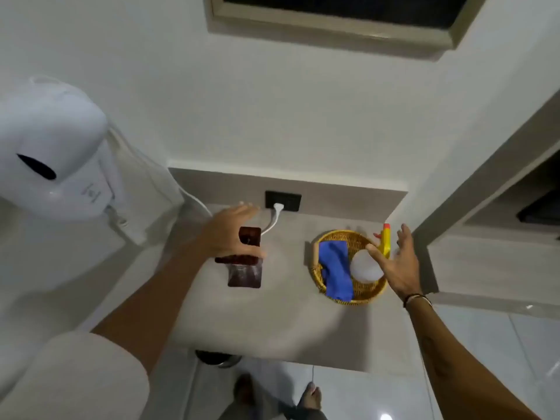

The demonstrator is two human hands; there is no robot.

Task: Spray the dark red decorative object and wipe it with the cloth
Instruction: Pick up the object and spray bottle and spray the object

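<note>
The left hand closes its grip around the upper part of the dark red decorative object, thumb on the near side and fingers on the far side. The object stands upright on the bench, its long axis vertical, its base showing below the grip. The right hand is spread wide open, holding nothing, just beside the spray bottle, which rests in the wicker basket with the blue cloth, well right of the left grip.
</note>
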